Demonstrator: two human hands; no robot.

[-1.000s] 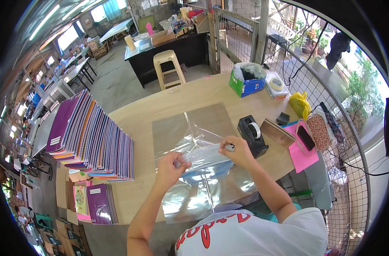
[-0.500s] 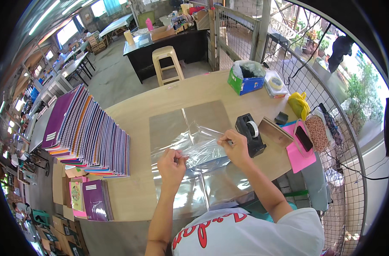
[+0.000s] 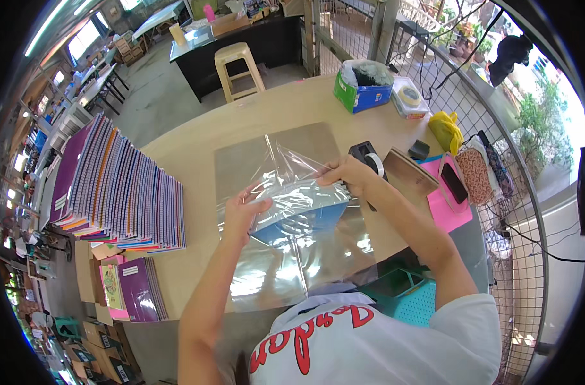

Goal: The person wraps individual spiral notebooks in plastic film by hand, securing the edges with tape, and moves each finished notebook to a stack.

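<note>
Between my hands, above the tabletop, is a flat blue-covered book (image 3: 308,223), its upper part under crinkled, shiny clear plastic film (image 3: 299,196). My left hand (image 3: 240,213) is closed on its left edge, thumb on top. At the right end, my right hand (image 3: 345,176) pinches the film and the book's edge. Whether the book is spiral-bound is not plain. Larger clear plastic sheets (image 3: 267,276) lie flat on the table (image 3: 196,147) underneath, reflecting light. Behind my right hand stands a black tape dispenser (image 3: 363,151), partly hidden by my forearm.
A tall stack of spiral notebooks (image 3: 122,186) stands at the left, with purple notebooks (image 3: 140,290) nearer. Farther right are a blue-green box (image 3: 364,90), a tape roll (image 3: 409,96), a yellow bag (image 3: 445,131), a cardboard piece (image 3: 411,172) and a phone (image 3: 455,184). Wire mesh (image 3: 520,256) borders the right.
Both hands have lifted the book and film, tilting it so more of the blue cover shows. My left thumb now lies along the top. The view has shifted somewhat.
</note>
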